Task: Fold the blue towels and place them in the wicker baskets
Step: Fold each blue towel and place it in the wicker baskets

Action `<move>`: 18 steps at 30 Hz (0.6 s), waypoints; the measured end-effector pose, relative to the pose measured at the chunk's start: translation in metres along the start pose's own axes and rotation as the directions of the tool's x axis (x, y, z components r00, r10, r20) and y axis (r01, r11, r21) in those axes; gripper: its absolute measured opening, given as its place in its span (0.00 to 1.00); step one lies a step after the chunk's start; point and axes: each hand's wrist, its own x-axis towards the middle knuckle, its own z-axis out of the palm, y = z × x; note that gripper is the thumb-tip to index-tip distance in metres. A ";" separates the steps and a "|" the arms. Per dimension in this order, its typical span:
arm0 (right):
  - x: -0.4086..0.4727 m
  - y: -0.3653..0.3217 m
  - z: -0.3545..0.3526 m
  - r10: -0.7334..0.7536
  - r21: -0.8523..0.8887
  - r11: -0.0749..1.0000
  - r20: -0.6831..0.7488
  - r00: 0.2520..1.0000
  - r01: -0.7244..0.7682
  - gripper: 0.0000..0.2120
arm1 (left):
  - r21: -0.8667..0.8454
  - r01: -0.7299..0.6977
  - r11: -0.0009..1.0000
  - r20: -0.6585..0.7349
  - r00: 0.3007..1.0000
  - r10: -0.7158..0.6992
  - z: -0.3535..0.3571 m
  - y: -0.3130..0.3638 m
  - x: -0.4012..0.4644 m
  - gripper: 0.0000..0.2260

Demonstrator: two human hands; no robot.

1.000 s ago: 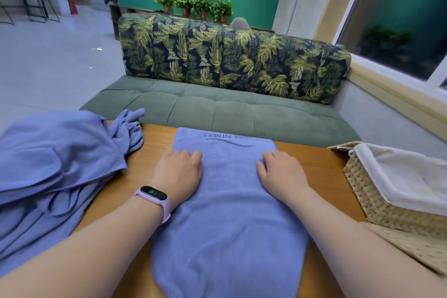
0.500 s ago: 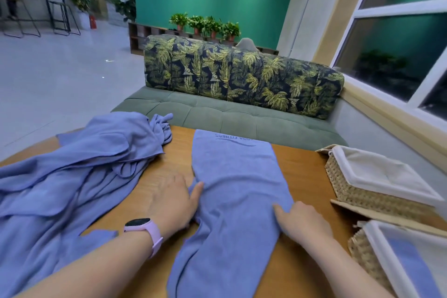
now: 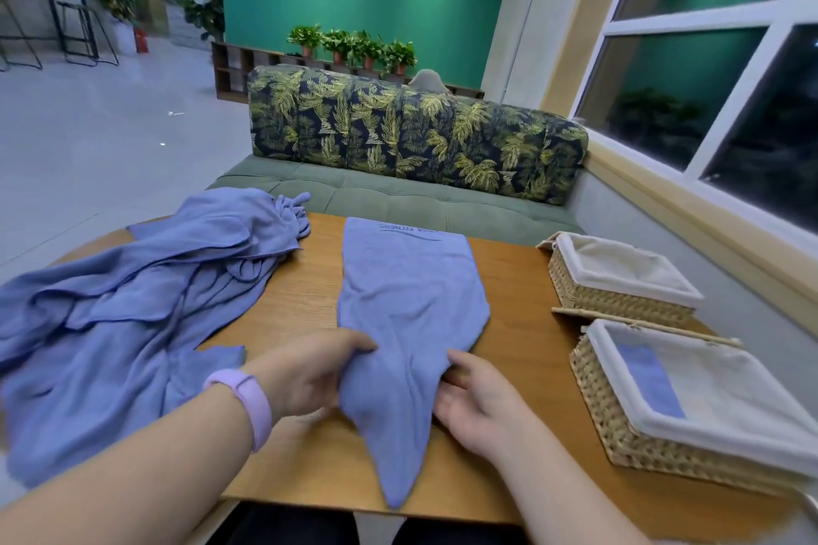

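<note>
Blue towel [image 3: 411, 305], narrow lengthwise fold, near end pinched by left hand [image 3: 310, 372] and right hand [image 3: 478, 403].

Bare forearms, lilac wristband [image 3: 248, 403] on L wrist

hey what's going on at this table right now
A person is folding a blue towel that lies lengthwise on the wooden table. The left hand and the right hand each grip a side of its near end, gathering it inward. A pile of unfolded blue towels sits on the left. Two lined wicker baskets stand on the right: the near basket already holds a folded blue towel, and the far basket shows only its liner.
</note>
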 end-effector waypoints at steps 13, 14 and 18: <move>-0.031 0.015 0.004 0.041 -0.131 0.991 0.086 0.995 -0.029 0.10 | -0.219 -0.018 0.976 -0.167 0.986 -0.020 0.002 -0.007 -0.029 0.06; -0.032 0.014 0.003 0.009 -0.178 0.984 0.047 0.999 -0.001 0.10 | -0.179 -0.051 0.983 -0.218 0.976 0.011 0.000 -0.009 -0.028 0.07; -0.033 0.007 -0.006 -0.042 -0.204 0.978 -0.056 0.998 0.030 0.17 | -0.183 -0.185 0.966 -0.369 0.923 0.107 -0.015 -0.012 -0.019 0.09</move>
